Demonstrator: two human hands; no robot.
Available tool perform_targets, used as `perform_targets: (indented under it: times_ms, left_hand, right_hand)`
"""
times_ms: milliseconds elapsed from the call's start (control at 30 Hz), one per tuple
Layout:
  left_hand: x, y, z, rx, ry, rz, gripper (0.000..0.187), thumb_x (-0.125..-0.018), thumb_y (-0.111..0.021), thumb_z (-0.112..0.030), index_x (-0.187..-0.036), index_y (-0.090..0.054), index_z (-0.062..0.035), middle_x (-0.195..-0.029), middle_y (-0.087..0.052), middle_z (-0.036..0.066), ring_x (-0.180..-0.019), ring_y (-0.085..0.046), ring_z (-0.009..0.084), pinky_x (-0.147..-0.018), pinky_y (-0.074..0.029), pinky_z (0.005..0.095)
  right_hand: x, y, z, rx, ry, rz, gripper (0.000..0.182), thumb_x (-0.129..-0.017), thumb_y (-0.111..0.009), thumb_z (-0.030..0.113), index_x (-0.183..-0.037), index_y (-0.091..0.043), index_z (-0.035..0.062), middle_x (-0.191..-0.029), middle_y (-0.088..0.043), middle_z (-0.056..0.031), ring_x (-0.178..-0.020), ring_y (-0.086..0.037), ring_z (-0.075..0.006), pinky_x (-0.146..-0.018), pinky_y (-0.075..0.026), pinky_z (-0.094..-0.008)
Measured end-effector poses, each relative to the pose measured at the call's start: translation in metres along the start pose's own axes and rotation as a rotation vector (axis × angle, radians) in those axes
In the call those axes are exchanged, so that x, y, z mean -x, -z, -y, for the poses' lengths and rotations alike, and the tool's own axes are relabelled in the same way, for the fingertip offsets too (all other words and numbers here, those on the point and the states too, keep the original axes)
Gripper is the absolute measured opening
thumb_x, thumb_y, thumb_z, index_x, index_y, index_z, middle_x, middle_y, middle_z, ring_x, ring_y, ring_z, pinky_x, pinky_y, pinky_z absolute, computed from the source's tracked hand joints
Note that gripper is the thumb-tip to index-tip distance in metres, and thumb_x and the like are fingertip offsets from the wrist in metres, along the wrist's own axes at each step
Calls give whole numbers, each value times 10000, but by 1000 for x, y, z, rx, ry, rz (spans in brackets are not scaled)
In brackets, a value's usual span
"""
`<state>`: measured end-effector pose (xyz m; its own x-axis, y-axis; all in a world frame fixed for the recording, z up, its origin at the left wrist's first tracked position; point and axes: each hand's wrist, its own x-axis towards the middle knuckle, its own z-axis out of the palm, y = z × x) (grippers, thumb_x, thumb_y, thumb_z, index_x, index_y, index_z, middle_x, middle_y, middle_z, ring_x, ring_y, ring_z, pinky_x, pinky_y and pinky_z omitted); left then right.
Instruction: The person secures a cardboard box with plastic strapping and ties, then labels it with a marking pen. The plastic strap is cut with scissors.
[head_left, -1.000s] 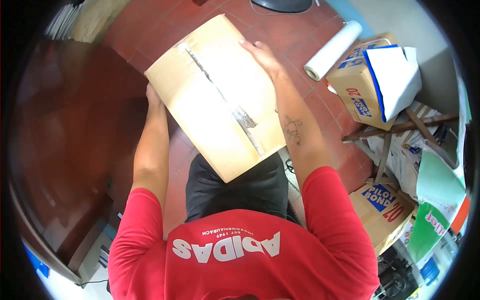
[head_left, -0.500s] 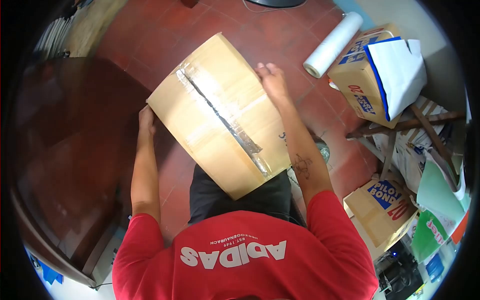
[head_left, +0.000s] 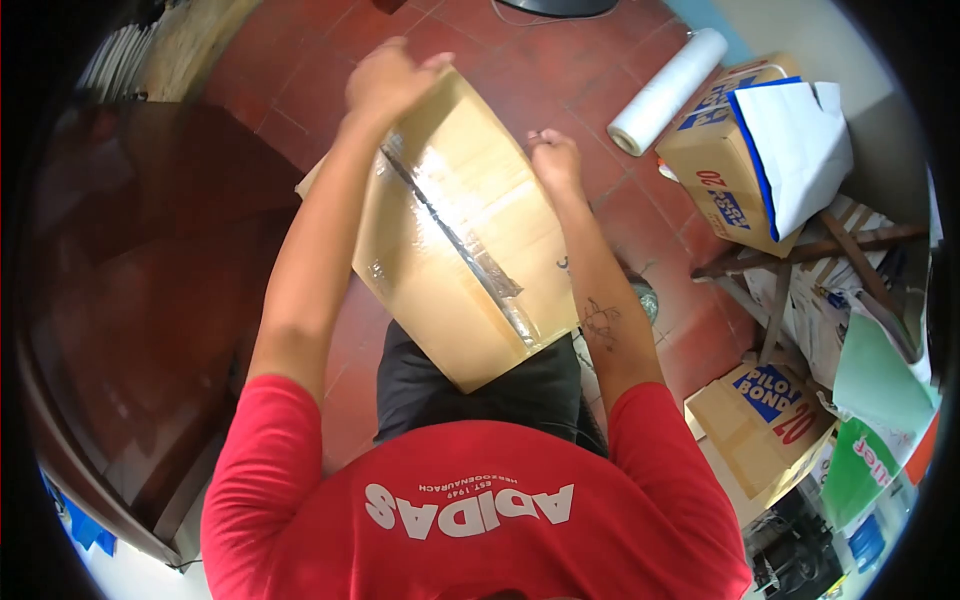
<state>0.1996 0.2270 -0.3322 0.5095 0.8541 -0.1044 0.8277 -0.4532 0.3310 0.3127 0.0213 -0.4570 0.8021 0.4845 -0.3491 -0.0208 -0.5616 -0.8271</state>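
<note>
A brown cardboard box (head_left: 500,225) with a strip of shiny tape along a dark seam rests tilted over my lap. My left hand (head_left: 392,82) is at the box's far upper corner, its thumb stretched out and its other fingers apart from it; it grips nothing that I can see. At the right edge of the box, my right hand (head_left: 555,160) has its fingers curled, and whatever lies inside them is hidden.
A clear plastic roll (head_left: 668,92) lies on the red tiled floor near a labelled box (head_left: 745,150) topped with white sheets. Lower right is another labelled box (head_left: 762,425) beside wooden bars (head_left: 850,245). Dark brown furniture (head_left: 150,300) fills the left side.
My left hand has left the box's left corner and moved up and right to its far corner. My right hand has shifted slightly, its fingers now more curled. The box has barely moved.
</note>
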Motion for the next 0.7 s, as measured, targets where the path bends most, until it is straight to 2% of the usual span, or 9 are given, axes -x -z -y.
perform_targets:
  times_ms: [33,67,133,267,367,500,567,667,700]
  left_hand:
    - [-15,-16,-22,-96,9,76,685,-817,-649,-590,-1274,-635,-80,-1249,-662,164,-1225,-592,333,-1026,-463,418]
    - [-15,-29,-32,-90,-4,72,685,-817,-649,-590,-1274,-635,-80,-1249,-662,164,-1225,-592,333,-1026,-463,418]
    - [-12,-48,-46,-100,186,199,549,-803,-657,-490,-1170,-696,-84,-1214,-681,148,-1196,-615,308,-1014,-474,406]
    - [-13,-38,-33,-61,136,265,466,-777,-649,-405,-1114,-726,-93,-1196,-692,134,-1167,-633,291,-995,-488,394]
    - [4,-32,-29,-48,150,59,473,-753,-659,-391,-1109,-728,-88,-1146,-707,149,-1124,-652,305,-961,-505,395]
    - [47,10,-29,-45,147,45,541,-727,-670,-411,-1128,-720,-51,-1090,-706,225,-1073,-666,358,-951,-509,429]
    - [44,10,-24,-54,183,76,543,-728,-669,-418,-1126,-722,-52,-1094,-705,225,-1076,-665,356,-952,-508,430]
    - [18,-12,-5,-110,201,55,425,-773,-639,-396,-1072,-749,-115,-1047,-727,174,-1030,-686,327,-911,-529,417]
    - [8,-23,4,-84,196,57,428,-781,-632,-404,-1079,-747,-120,-1052,-727,171,-1031,-687,326,-909,-532,416]
  right_hand:
    - [0,6,8,135,-76,75,297,-921,-623,263,-898,-661,-30,-891,-693,-239,-895,-662,-390,-823,-484,-448]
    - [-1,5,5,134,-73,60,297,-921,-623,263,-898,-661,-30,-891,-693,-239,-895,-662,-390,-823,-484,-448]
    - [-1,1,2,137,18,-70,293,-922,-608,260,-932,-665,-27,-967,-680,-264,-962,-652,-413,-855,-484,-452]
    - [14,9,24,128,-5,-37,272,-917,-591,232,-980,-674,-19,-1049,-661,-276,-1013,-626,-451,-870,-486,-460]
    - [2,3,10,216,10,-18,285,-917,-584,256,-993,-680,-2,-1073,-663,-262,-1043,-622,-434,-888,-485,-470]
    - [-54,-21,-25,300,54,63,272,-916,-602,283,-994,-692,38,-1103,-673,-227,-1059,-634,-397,-909,-487,-461]
    - [-81,-28,-3,-22,155,25,265,-910,-634,276,-1004,-687,34,-1084,-683,-218,-1052,-649,-369,-897,-493,-432]
    - [-85,-22,66,-140,270,149,261,-902,-659,267,-997,-675,24,-1061,-689,-208,-1037,-660,-349,-873,-501,-407]
    - [-83,-21,75,-128,416,160,261,-904,-662,271,-985,-670,24,-1050,-688,-205,-1018,-662,-339,-860,-503,-411]
